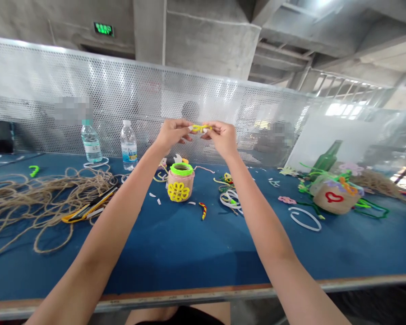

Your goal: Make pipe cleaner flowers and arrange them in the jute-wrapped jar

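Note:
Both arms reach forward over the table. My left hand [174, 133] pinches one end of a small yellow bow [200, 128], which looks like bent pipe cleaner. At its other end my right hand [222, 136] closes on the same bow, thumb and fingertips together. Below the hands stands a jar [186, 187] wrapped in pinkish cord, with a lime green rim and a yellow flower on its front. A short red and yellow twisted piece [203, 211] lies in front of the jar, near some white scraps.
Tangled twine [54, 194] and a yellow utility knife [88, 210] lie at left, before two water bottles [129, 146]. At right sit a white coil [230, 199], a white ring [305, 220] and a jar with a red heart [336, 198]. A perforated metal screen [131, 99] stands behind.

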